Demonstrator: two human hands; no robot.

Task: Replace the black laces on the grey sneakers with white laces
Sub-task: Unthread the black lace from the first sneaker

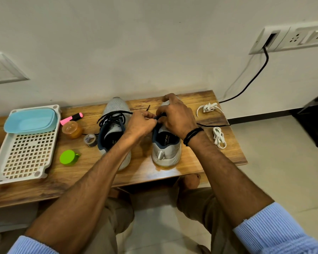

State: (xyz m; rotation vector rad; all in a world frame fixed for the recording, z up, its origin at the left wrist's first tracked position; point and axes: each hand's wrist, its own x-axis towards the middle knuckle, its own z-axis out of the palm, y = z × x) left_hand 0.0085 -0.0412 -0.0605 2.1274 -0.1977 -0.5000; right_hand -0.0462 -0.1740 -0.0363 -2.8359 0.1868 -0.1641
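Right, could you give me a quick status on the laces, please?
Left hand and right hand both pinching the black lace on the right sneaker. Left sneaker black-laced, loose. White laces untouched on the table. Nothing blocking.

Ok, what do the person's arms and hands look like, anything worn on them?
The left sleeve and right sleeve are light blue and finely ribbed, pushed up so both forearms are bare. A black corded bracelet wraps the right wrist. The left hand and right hand wear no gloves.
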